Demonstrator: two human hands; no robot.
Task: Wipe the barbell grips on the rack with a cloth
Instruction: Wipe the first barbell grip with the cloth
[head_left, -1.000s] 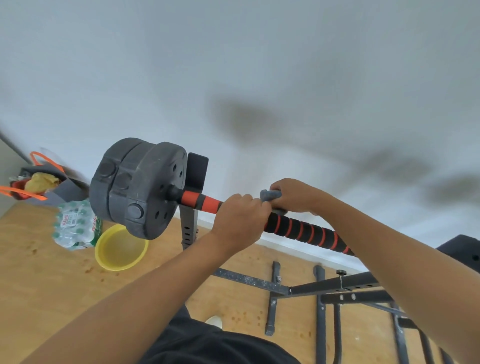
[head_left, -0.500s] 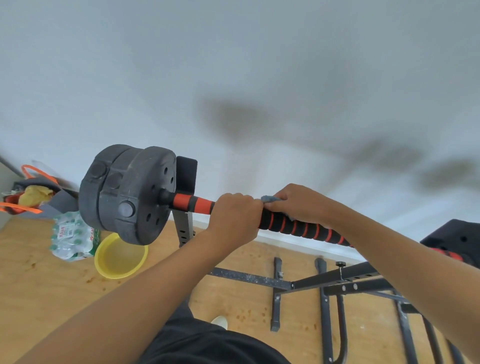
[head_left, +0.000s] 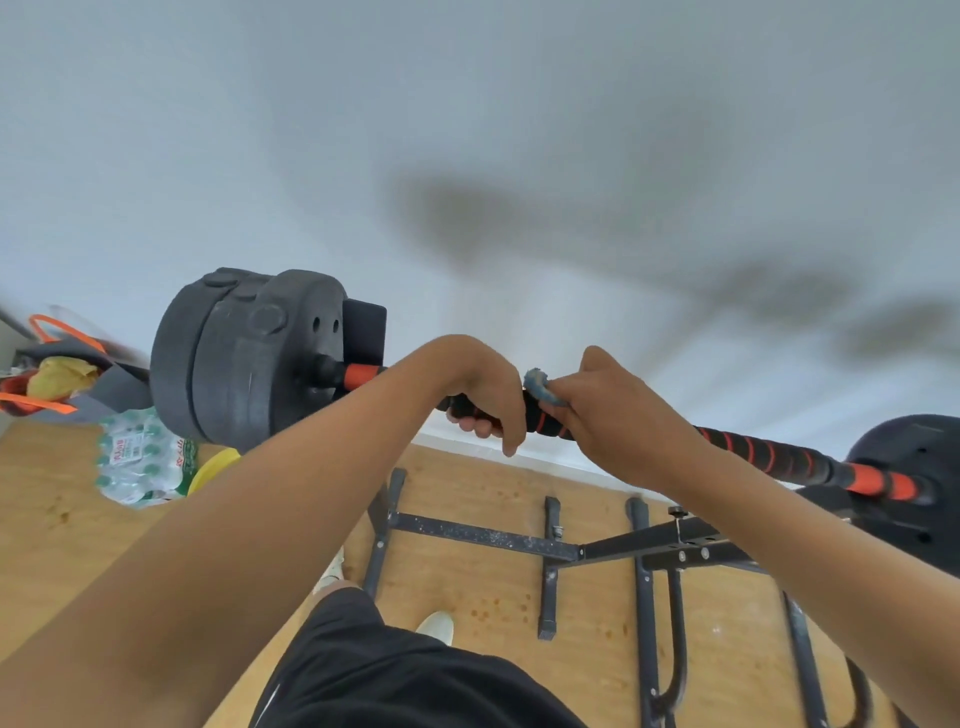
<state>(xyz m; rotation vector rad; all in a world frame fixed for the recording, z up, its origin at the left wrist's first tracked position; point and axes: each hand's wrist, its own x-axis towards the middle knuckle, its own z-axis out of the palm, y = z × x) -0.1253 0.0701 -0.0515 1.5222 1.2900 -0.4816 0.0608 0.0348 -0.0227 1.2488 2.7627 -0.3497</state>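
Left hand (head_left: 480, 395) grips the barbell grip (head_left: 769, 457); right hand (head_left: 618, 415) presses a blue cloth (head_left: 540, 387) around it.

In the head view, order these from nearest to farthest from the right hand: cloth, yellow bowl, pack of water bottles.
From the right hand:
1. Cloth, in its fingers, on the bar.
2. Yellow bowl, lower left, on the floor.
3. Pack of water bottles, farther left, beside the bowl.

Yellow bowl (head_left: 215, 467) beside a pack of water bottles (head_left: 140, 460) on the wooden floor (head_left: 52, 530).
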